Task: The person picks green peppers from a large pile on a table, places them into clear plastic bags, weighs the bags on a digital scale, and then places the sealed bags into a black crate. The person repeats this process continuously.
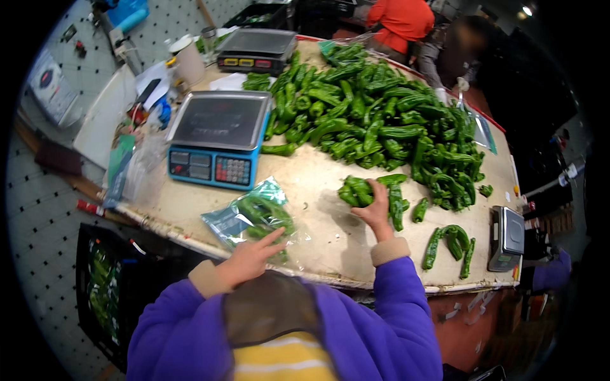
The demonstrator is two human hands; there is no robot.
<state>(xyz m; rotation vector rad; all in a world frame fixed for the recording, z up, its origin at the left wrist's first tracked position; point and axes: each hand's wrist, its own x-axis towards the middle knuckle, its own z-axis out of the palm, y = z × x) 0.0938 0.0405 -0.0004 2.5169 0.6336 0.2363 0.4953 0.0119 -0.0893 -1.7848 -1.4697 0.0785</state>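
Note:
Under the spread fingers of my left hand [255,259] lies a clear plastic bag [224,221] with a teal printed part and several green peppers [267,214] inside. The fingers rest on or just over the bag; I cannot tell how firmly they touch it. My right hand [374,209] is closed around a small bunch of green peppers [353,191] above the pale tabletop [329,238]. More loose peppers [396,205] lie just right of that hand. Beyond both hands spreads a large heap of green peppers [371,114].
A blue digital scale [214,138] stands left of the heap, a second scale [257,47] behind it and a small one [509,238] at the right. Empty bags [143,171] lie at the left edge. A black crate [102,285] sits lower left. Two people [402,21] work across the table.

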